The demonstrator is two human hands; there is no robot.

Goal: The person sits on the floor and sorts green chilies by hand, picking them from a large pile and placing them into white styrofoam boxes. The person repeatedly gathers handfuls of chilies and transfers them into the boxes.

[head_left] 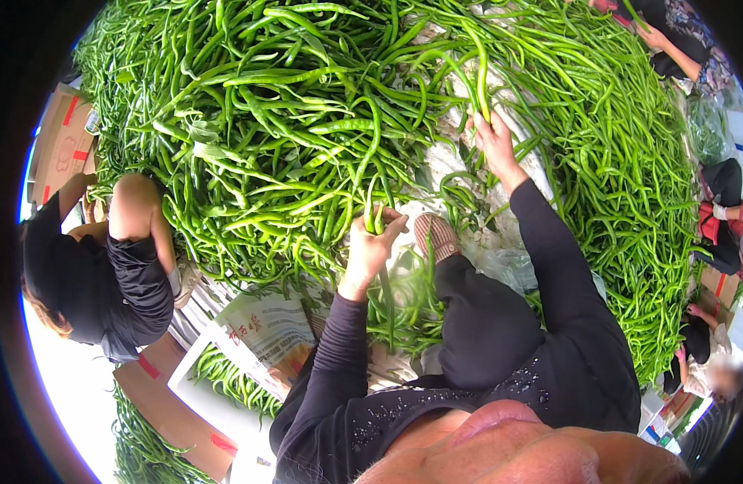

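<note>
Long green chili peppers [250,97] lie in a big heap ahead of me and to the left. My left hand [366,256] is closed around a few green peppers [374,219] at the heap's near edge. Farther out and to the right, my right hand [498,149] grips long, thin green peppers [483,77] by their lower ends, their tips pointing away. Below my left hand, more peppers [403,319] lie beside my bent leg, and some there are smeared by motion. A whitish sheet [450,129] with scattered peppers shows between the hands.
Another pepper heap [621,202] spreads along the right. A person [89,274] in black crouches at left near a cardboard box [60,153]. Printed newspaper [258,331] lines an open carton [173,403] at lower left. Several people, one in a patterned sleeve [698,36], are along the right rim.
</note>
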